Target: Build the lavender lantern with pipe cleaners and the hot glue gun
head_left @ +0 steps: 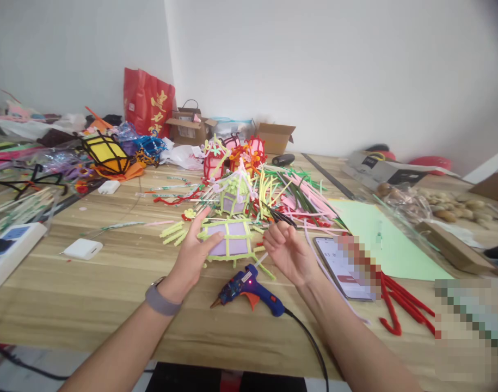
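- Head view: the lantern panel [237, 247], pale purple in a yellow-green fuzzy frame, lies on the desk [122, 294] about midway across, behind the near edge.
- The left hand [194, 247] is spread wide at the panel's left end, its thumb laid over the surface and its index finger stretched toward the far edge; this probably keeps the light piece from sliding.
- The right hand [291, 247] stands raised just off the panel's right end, fingers curled inward; whether they close on anything I cannot tell.
- The glue gun [243, 283] lies on its side between the panel and the near edge, nozzle toward the left, a red light lit. Placed there, it seems easy for either hand to reach, while its cord [309, 335] runs over the near edge.
- Beyond the panel stands a small lantern [234, 202]; loose fuzzy stems [314, 198] spread toward the right edge, likely kept close as stock.
- A phone [328, 261] lies right of the right hand, its screen lit and facing up.
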Motion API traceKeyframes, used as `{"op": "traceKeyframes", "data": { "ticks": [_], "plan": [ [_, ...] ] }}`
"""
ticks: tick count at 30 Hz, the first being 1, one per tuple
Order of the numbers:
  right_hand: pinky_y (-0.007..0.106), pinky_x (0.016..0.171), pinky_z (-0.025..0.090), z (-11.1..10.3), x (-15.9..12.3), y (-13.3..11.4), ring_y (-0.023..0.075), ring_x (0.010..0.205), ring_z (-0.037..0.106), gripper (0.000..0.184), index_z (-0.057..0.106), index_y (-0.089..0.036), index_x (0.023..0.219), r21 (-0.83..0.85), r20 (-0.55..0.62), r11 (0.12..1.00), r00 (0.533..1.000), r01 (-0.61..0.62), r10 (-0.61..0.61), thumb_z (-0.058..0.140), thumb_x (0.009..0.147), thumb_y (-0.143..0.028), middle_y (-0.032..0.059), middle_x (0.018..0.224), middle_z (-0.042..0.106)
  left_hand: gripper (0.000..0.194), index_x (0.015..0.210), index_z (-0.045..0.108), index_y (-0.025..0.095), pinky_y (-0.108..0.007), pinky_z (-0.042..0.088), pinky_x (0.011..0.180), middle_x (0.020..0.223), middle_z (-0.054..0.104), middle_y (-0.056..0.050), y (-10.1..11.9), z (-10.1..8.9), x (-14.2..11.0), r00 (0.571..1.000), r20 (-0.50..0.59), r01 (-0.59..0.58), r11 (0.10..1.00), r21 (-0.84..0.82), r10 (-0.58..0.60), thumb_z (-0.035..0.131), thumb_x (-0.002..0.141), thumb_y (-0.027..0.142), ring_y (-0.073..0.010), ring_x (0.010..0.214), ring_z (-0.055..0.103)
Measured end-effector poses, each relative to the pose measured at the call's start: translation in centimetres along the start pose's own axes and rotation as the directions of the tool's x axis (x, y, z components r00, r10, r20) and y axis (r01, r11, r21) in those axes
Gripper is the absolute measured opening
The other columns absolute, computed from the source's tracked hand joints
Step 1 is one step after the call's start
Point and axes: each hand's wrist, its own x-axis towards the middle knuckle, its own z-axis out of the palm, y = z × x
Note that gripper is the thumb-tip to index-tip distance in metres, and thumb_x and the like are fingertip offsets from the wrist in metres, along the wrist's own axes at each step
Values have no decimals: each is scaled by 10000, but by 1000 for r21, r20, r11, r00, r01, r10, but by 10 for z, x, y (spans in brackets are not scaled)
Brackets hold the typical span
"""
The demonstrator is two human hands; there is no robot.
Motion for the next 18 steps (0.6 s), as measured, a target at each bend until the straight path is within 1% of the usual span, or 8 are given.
{"op": "traceKeyframes", "data": {
  "ticks": [2,4,7,11,18],
  "plan": [
    [193,491,318,3,-1,-2,95,505,266,392,464,-197,571,78,39,997,999,-30,27,785,716,-369,-67,545,297,730,1393,453,276,-364,296,1140,1518,400,-27,0,0,0,1000,-4,10,1000,-9,-10,733,721,319,-254,1393,361],
    [189,499,330,5,-1,-3,97,505,244,453,399,-195,554,123,58,991,998,-45,39,749,753,-400,-69,546,256,742,1395,452,282,-376,302,1138,1521,395,-25,-1,0,0,1000,-5,21,1000,-17,-21,740,712,325,-263,1377,385],
    [182,503,339,4,-1,-2,95,506,226,502,348,-194,551,153,70,986,996,-67,57,750,748,-420,-73,552,233,731,1388,463,289,-372,314,1131,1525,389,-21,-1,1,1,1000,-7,23,1000,-17,-23,739,711,323,-261,1375,387],
    [166,487,318,5,-2,-2,81,496,190,471,362,-189,560,132,77,986,993,-101,92,798,692,-306,-85,555,224,733,1393,454,283,-355,360,1099,1534,372,-35,-1,2,1,1000,-1,19,999,-25,-19,734,718,325,-251,1382,376],
    [174,496,323,6,-5,-2,81,507,242,388,439,-185,575,57,121,994,989,-92,85,792,698,-293,-72,568,286,755,1402,445,283,-368,379,1083,1542,358,-40,1,3,0,999,-1,39,997,-60,-39,739,709,332,-269,1361,409]
  ]
}}
